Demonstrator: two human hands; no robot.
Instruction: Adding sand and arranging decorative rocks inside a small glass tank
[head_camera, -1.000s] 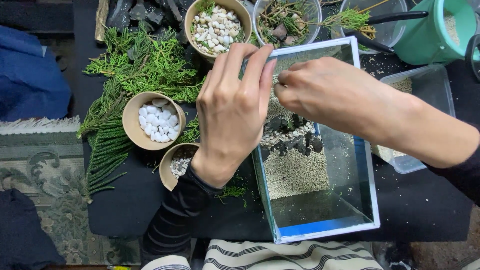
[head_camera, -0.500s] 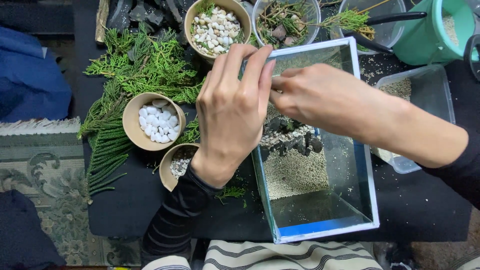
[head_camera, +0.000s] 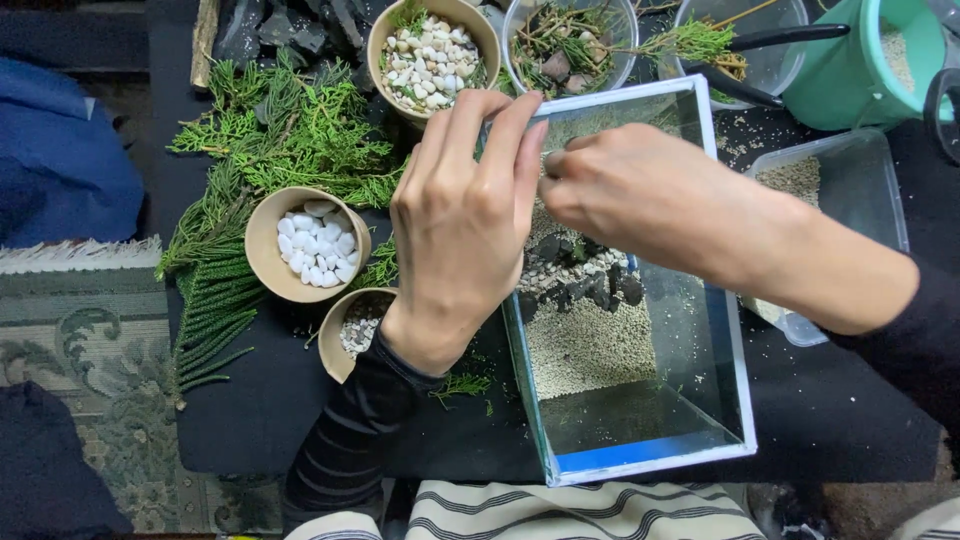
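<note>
A small glass tank (head_camera: 735, 360) with white edges stands on the dark table, with pale gravel (head_camera: 585, 345) and dark stones (head_camera: 590, 280) on its floor. My left hand (head_camera: 460, 225) rests on the tank's left wall near the far corner, fingers curled over the rim. My right hand (head_camera: 640, 200) hovers over the tank's far half, fingertips pinched together next to the left hand's fingers. Whether it holds anything is hidden.
Left of the tank stand a cup of white pebbles (head_camera: 310, 245), a cup of fine gravel (head_camera: 350, 330) and green fir sprigs (head_camera: 270, 150). At the back are a bowl of mixed pebbles (head_camera: 430, 50), a glass bowl of twigs (head_camera: 570, 45), a green bucket (head_camera: 865, 60) and a clear tub of sand (head_camera: 830, 180).
My right hand has slid a little to the left, closer to the left hand's fingers. The left hand has stayed on the rim.
</note>
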